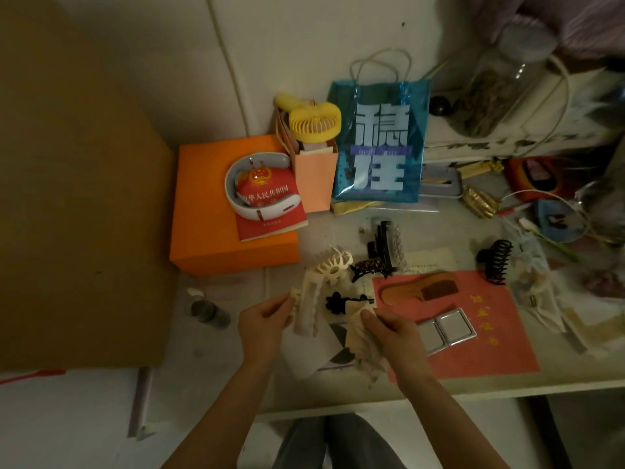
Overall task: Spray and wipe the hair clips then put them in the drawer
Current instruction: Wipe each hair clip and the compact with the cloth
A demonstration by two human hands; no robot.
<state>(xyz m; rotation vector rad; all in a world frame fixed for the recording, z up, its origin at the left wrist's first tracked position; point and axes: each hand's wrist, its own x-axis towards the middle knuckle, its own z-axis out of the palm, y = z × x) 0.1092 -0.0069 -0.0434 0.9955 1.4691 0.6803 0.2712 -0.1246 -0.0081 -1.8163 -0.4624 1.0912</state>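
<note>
My left hand point(262, 321) holds a long cream hair clip point(307, 308) by its end, above the desk's front part. My right hand point(385, 328) grips a crumpled beige wipe point(362, 346) beside it. A cream claw clip point(333, 265) lies just behind the held one. A small black clip point(336, 302) lies between my hands. Further back lie a dark patterned clip point(368, 267), a black and clear claw clip point(387, 243), and at the right a black claw clip point(495, 262). A small spray bottle point(208, 311) lies on its side at the left. No drawer is visible.
An orange box point(209, 231) with a red booklet and white neck device stands at the back left. A blue bag point(378, 143), pink paper bag and yellow fan stand behind. A wooden comb point(419, 291) and two-part mirror point(446, 328) lie on a red sheet point(490, 333). Clutter fills the right.
</note>
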